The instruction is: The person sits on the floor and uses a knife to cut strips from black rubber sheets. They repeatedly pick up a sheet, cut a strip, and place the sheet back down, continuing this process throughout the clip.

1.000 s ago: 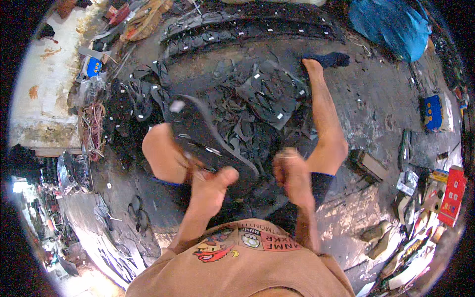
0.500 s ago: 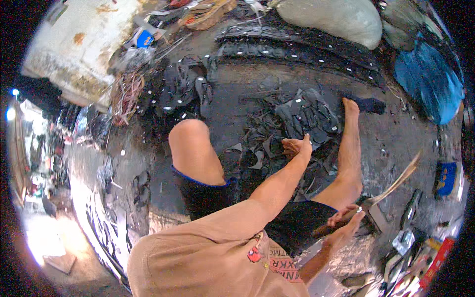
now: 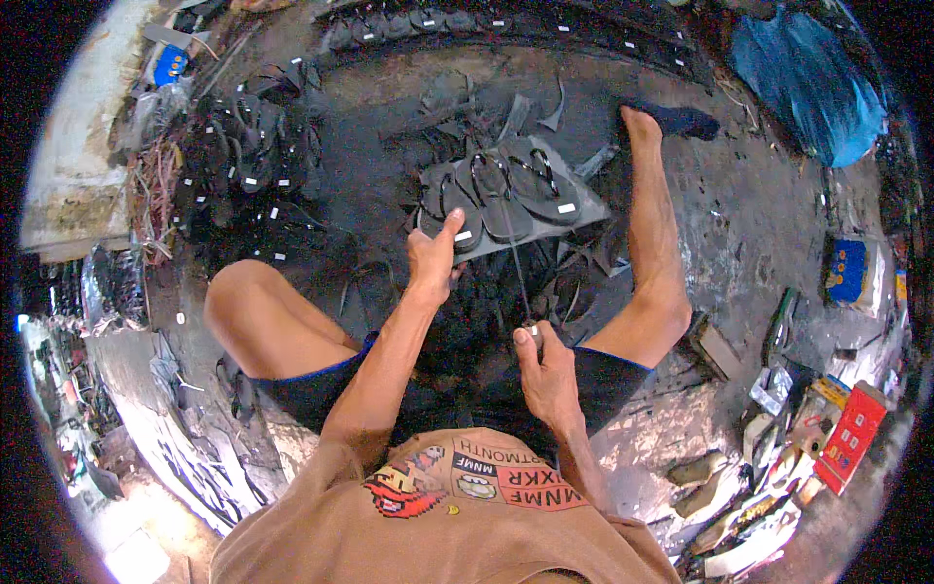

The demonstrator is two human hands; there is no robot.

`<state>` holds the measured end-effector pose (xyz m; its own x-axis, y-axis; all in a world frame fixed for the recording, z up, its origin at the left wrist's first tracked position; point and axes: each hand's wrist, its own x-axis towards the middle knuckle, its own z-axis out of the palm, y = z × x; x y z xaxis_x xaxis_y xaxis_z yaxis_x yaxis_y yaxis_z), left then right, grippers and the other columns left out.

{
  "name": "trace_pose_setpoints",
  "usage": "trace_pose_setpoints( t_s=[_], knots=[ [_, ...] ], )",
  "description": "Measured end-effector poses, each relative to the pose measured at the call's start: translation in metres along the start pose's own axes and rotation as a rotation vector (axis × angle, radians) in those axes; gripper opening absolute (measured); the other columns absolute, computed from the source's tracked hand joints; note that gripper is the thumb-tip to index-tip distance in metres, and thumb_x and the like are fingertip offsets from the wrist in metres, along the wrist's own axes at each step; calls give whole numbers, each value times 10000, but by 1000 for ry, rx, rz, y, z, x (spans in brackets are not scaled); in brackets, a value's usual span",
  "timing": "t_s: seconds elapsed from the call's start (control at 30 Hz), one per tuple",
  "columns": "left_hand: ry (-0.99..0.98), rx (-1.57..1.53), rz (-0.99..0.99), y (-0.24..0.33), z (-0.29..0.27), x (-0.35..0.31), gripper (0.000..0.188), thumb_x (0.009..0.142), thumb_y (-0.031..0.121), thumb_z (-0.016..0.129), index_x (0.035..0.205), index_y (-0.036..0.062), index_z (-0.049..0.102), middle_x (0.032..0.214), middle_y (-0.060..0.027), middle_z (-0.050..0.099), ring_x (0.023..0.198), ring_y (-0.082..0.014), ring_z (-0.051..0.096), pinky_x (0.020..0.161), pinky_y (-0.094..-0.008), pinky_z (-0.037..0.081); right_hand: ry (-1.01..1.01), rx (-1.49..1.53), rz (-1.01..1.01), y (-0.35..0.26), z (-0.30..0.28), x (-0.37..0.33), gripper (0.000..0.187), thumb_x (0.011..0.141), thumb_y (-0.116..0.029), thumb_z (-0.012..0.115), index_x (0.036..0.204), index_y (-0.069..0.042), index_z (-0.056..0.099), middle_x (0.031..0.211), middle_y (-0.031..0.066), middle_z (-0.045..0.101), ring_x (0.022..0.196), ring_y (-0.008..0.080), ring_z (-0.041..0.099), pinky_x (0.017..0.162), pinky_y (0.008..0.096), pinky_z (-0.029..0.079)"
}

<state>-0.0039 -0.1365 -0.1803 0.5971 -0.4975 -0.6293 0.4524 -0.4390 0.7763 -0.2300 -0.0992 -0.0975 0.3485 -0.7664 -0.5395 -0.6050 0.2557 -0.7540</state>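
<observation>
My left hand point(image 3: 435, 255) is closed on the near left edge of a dark grey rubber sheet point(image 3: 574, 222), thumb on top. Three black flip-flops point(image 3: 499, 202) with glossy straps and small white labels lie side by side on that sheet. My right hand point(image 3: 551, 380), in front of my lap, is wrapped round the handle of a thin knife point(image 3: 522, 289). Its narrow blade points away from me, and the tip reaches the sheet by the middle flip-flop. Whether the blade is cutting into the rubber cannot be made out.
Black rubber scraps point(image 3: 574, 287) lie under and around the sheet. More labelled flip-flops point(image 3: 248, 146) are heaped at the left, and a long row point(image 3: 428, 21) lines the far side. A blue plastic bag point(image 3: 812, 88) is at the far right, a red board point(image 3: 852, 438) at the near right.
My left hand has come back from the scrap pile, now holding the sheet with flip-flops. My right hand has swung the knife in from the right to the sheet. The view has shifted.
</observation>
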Motion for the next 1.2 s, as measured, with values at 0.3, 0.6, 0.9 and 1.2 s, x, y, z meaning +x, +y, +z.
trace_pose_setpoints(
  t_s=[0.3,0.6,0.9,1.2],
  knots=[
    [-16,-89,-134,-13,-6,12,361,896,375,815,1038,111,613,844,2,648,627,-130,572,450,-259,380,32,-376,20,8,40,47,501,1049,-511,526,1042,-20,622,857,284,709,825,506,685,738,597,524],
    [-68,-271,-194,-14,-10,10,413,917,293,801,1153,88,531,916,-15,632,613,-104,548,380,-240,357,52,-390,-30,22,49,129,505,1022,-464,594,1052,31,685,828,291,697,796,502,675,727,537,524],
    [-145,-372,-236,-21,-11,14,290,950,273,770,1060,103,563,848,1,639,555,-68,522,363,-201,325,-137,-362,-197,73,37,201,352,1005,-195,630,1296,3,609,1307,269,659,1206,393,643,1006,472,488],
    [-251,-563,-384,-18,-20,14,265,961,299,755,948,89,594,765,-14,627,470,-72,466,350,-204,305,642,-3148,-770,180,104,274,504,1124,-286,347,1586,-88,376,1584,186,448,1429,333,451,1215,410,328]
  ],
)
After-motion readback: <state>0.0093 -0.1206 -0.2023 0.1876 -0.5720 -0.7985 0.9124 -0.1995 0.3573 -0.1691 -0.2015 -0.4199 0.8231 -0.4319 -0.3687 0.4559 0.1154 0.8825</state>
